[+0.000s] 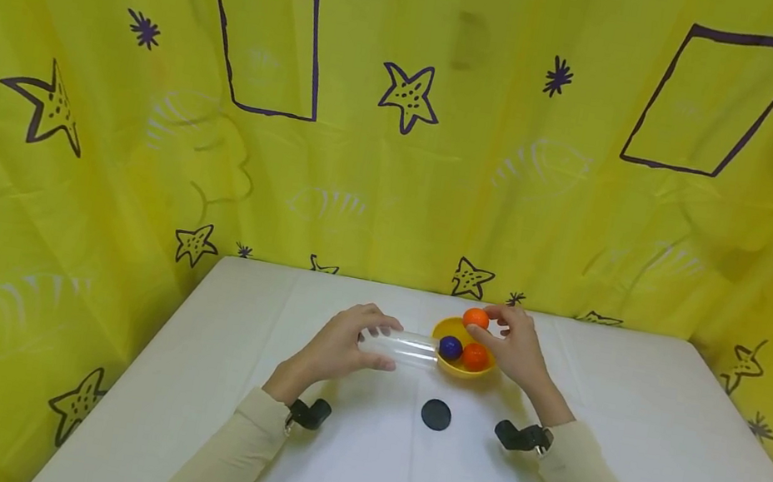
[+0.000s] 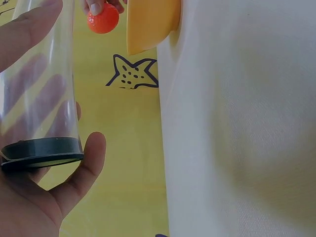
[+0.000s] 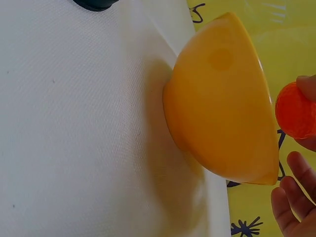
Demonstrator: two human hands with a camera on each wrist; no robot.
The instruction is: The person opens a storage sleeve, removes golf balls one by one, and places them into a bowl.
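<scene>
My left hand [image 1: 340, 345] grips a clear plastic tube [image 1: 411, 349], which lies nearly level with its far end at the bowl's left side. A black cap [image 2: 43, 150] closes the end near my left palm, as the left wrist view shows. Between thumb and fingers, my right hand [image 1: 517, 348] pinches an orange golf ball [image 1: 476, 318] over the back rim of a yellow bowl [image 3: 217, 108]. Inside the bowl sit a dark blue ball [image 1: 450, 347] and a second orange ball [image 1: 476, 358].
A round black lid [image 1: 436, 414] lies flat on the white table [image 1: 350, 471], in front of the bowl. Behind the table hangs a yellow curtain [image 1: 436, 215] with drawn stars. Both wrists carry black camera mounts.
</scene>
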